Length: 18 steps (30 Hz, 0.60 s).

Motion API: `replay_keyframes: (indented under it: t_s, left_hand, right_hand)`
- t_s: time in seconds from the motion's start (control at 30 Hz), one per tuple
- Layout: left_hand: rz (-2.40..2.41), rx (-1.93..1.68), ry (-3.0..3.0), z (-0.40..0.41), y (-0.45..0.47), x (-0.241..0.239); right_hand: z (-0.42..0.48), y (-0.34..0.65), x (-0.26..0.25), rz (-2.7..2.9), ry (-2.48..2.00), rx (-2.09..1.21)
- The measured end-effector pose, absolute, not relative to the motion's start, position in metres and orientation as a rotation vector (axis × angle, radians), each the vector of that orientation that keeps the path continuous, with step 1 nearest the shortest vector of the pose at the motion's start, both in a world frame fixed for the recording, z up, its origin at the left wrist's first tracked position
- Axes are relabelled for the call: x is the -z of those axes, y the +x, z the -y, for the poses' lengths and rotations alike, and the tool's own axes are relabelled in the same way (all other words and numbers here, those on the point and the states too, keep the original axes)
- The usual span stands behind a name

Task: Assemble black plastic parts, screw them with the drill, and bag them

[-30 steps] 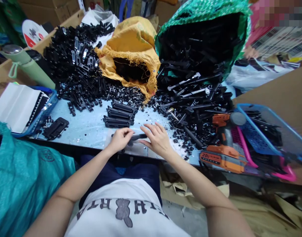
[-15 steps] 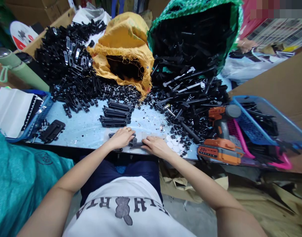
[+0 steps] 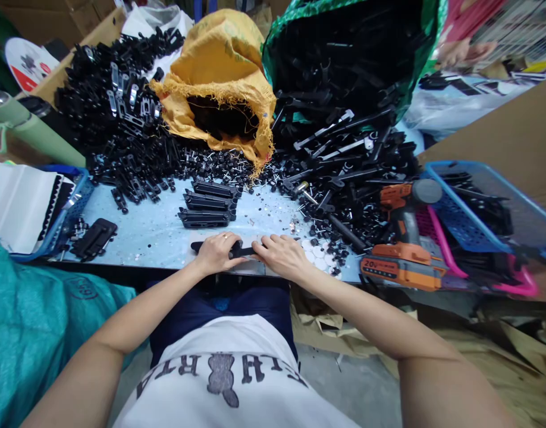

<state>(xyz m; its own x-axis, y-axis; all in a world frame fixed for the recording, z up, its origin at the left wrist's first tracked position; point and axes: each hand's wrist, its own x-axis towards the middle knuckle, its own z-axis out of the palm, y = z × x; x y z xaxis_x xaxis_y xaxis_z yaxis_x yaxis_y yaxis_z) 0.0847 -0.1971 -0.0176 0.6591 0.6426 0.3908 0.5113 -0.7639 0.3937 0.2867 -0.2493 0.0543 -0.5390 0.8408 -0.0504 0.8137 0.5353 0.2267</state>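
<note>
At the front edge of the table, my left hand (image 3: 217, 254) is closed around a black plastic part (image 3: 241, 251); one dark end of it sticks out left of the fingers. My right hand (image 3: 279, 257) has its fingers closed on the right end of the black part, palm down. My fingers hide much of its shape, and I cannot tell whether it is one piece or two joined. Just beyond my left hand lie several finished-looking black folded brackets (image 3: 209, 204), side by side. White round discs (image 3: 316, 257) lie beside my right hand.
Heaps of black parts (image 3: 121, 113) and small screws cover the back. A yellow sack (image 3: 223, 47) and a green sack (image 3: 273, 44) stand open there. A cordless drill (image 3: 402, 238) and blue basket (image 3: 473, 229) are right. Another person's hands (image 3: 464, 53) show far right.
Both hands have closed in on the black part, which now sits level between them. My left hand has turned to wrap it. The other person's hands have come further into view.
</note>
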Motion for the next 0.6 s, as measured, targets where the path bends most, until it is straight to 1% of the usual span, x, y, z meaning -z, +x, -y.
replay_keyframes:
  t_s: [0.1,0.17,0.3,0.37,0.43,0.5,0.57,0.6]
  left_hand:
    - [-0.92,-0.702,2.625,0.196,0.083,0.018]
    - [-0.918,-0.616,2.622,0.194,0.088,0.013]
    - [-0.908,-0.573,2.585,0.187,0.135,-0.01]
    - [-0.817,-0.542,2.609,0.185,0.178,-0.02]
    - [-0.62,-0.459,2.708,0.187,0.225,-0.025]
    - [-0.456,-0.371,2.809,0.192,0.268,-0.024]
    - [-0.404,-0.307,2.861,0.2,0.298,-0.02]
    - [-0.417,-0.292,2.868,0.203,0.308,-0.017]
  right_hand:
    - [0.241,0.291,-0.054,-2.622,1.39,-0.187]
    - [0.241,0.296,-0.047,-2.624,1.456,-0.142]
    - [0.268,0.313,-0.03,-2.733,1.72,-0.104]
    - [0.292,0.328,-0.024,-2.707,1.969,-0.118]
    - [0.315,0.349,-0.022,-2.507,2.336,-0.216]
    - [0.331,0.371,-0.023,-2.18,2.645,-0.345]
    - [0.337,0.392,-0.024,-1.872,2.773,-0.397]
    - [0.337,0.4,-0.023,-1.749,2.782,-0.372]
